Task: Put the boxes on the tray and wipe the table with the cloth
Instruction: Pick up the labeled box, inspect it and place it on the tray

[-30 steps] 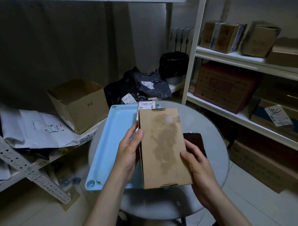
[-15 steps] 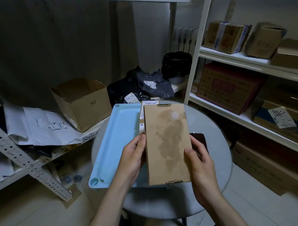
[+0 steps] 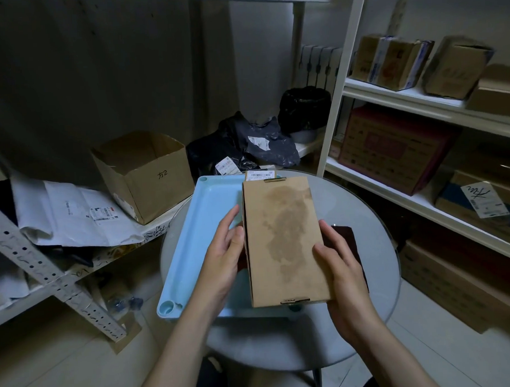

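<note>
A flat brown cardboard box [image 3: 283, 239] with a dark stain on top is held between both my hands over the right part of a light blue tray [image 3: 204, 224]. My left hand [image 3: 224, 253] holds its left edge, thumb against the side. My right hand [image 3: 338, 265] grips its right edge near the front corner. A second box with a barcode label [image 3: 260, 175] peeks out behind it at the tray's far end. A dark cloth [image 3: 351, 244] lies on the round glass table [image 3: 366, 217], mostly hidden by my right hand.
An open cardboard box [image 3: 143, 174] and white mail bags [image 3: 73, 216] sit on a low shelf to the left. Black bags [image 3: 246, 147] lie behind the table. White shelving with cartons [image 3: 392, 146] stands close on the right.
The stained box has moved forward and down toward the tray with both hands on it. My left thumb has shifted from the box's top to its side.
</note>
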Demonstrator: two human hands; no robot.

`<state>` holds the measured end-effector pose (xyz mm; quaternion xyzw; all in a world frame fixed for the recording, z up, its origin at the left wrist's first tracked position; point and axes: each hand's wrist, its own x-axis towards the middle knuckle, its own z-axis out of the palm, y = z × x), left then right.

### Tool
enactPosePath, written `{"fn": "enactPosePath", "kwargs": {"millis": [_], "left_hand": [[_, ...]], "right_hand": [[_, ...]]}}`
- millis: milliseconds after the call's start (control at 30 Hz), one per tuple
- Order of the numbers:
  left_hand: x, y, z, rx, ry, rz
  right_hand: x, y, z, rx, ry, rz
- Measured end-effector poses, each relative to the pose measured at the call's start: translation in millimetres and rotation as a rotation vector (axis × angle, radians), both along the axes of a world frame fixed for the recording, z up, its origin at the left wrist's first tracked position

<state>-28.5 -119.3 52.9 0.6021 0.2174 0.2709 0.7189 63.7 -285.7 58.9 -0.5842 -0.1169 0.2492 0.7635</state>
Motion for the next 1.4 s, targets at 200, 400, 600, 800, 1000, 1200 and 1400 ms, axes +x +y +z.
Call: {"fn": "enactPosePath", "kwargs": {"millis": [200,400,600,800,1000,1200,1400], "left_hand": [[-6,-5,15,-0.04,-0.024,-0.017],[-8,-8,24,-0.08,-0.009,0.086],[-9,-9,31,-0.054,-0.01,0.122],[-14,-15,34,-0.054,-0.068,0.075],[-17,-6,25,-0.159,-0.122,0.008],[-16,-5,19,-0.172,-0.134,-0.041],[-16,-4,12,-0.155,-0.133,-0.003]], "right_hand": [[2,-8,12,0.107,0.048,0.126],[0,-2,22,0.131,0.054,0.162],[-4,-2,24,0.132,0.057,0.152],[-4,-7,20,0.106,0.03,0.19],[3,-12,18,0.114,-0.032,0.137],[-1,-13,27,0.001,-0.175,0.106],[-3,-11,25,-0.081,-0.249,0.084]]}}
